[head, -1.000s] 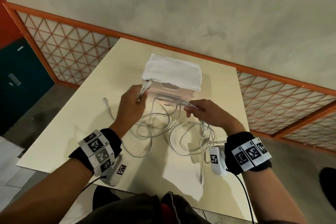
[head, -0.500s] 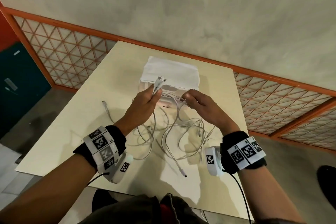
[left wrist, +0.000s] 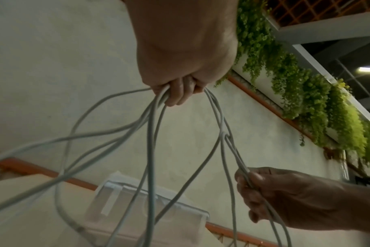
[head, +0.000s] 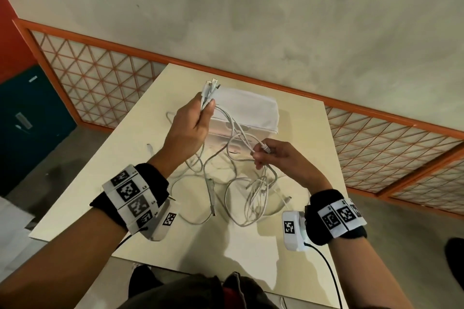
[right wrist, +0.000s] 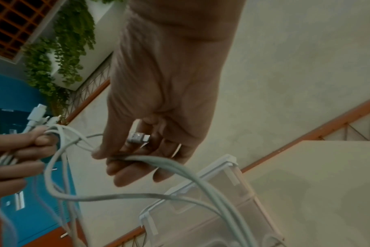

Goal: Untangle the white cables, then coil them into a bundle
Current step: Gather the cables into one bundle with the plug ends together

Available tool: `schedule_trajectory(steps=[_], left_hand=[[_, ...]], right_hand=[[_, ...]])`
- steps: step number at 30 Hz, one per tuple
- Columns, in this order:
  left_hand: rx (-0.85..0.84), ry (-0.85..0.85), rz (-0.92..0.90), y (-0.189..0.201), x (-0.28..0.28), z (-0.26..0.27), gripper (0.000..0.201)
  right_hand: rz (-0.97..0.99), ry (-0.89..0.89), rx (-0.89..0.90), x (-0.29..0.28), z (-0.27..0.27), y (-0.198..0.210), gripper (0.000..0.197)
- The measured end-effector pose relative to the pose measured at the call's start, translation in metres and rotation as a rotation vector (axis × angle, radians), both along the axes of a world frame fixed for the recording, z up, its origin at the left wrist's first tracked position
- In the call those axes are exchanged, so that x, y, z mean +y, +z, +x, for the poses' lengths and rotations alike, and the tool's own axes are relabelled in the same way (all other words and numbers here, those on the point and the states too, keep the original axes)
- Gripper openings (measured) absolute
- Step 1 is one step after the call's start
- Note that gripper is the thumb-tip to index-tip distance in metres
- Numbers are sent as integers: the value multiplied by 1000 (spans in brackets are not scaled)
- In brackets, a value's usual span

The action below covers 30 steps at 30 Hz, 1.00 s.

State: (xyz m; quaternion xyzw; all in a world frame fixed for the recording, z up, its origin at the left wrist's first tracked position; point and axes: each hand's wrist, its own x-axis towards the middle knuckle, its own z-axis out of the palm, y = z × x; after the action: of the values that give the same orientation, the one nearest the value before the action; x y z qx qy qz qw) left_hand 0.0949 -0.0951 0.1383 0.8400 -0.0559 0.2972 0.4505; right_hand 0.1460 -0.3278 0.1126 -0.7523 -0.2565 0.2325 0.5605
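White cables (head: 236, 183): loose tangled loops on the tabletop (head: 288, 253), toward its middle and near edge, with strands rising to both hands.

Right hand (head: 278, 155): raised above the tabletop's right half, fingers curled round several strands; a metal-tipped plug (right wrist: 137, 137) lies against its fingers.

Left hand (head: 190, 128): raised higher, over the middle toward the far edge, closed round a bunch of cable ends; plugs (head: 211, 86) stick up above the thumb.

Clear plastic box (head: 226, 130): toward the far edge, behind the hands.

White cloth (head: 248, 108): laid over the box top.

Orange lattice railing (head: 100, 75): beyond the far edge.
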Motion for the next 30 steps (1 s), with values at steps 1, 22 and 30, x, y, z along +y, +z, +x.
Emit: schedule_trajectory(steps=[1,22,30], left_hand=[[0,14,0,1,1,0,20],[125,-181,107,-2,0,-15,18],[92,-60,120,-7,3,-20,33]], right_hand=[[-1,-14,16,-1,0,-1,11],[-48,-27,-265,44,-5,16,17],[-172,30,-65,38,-19,27,36]])
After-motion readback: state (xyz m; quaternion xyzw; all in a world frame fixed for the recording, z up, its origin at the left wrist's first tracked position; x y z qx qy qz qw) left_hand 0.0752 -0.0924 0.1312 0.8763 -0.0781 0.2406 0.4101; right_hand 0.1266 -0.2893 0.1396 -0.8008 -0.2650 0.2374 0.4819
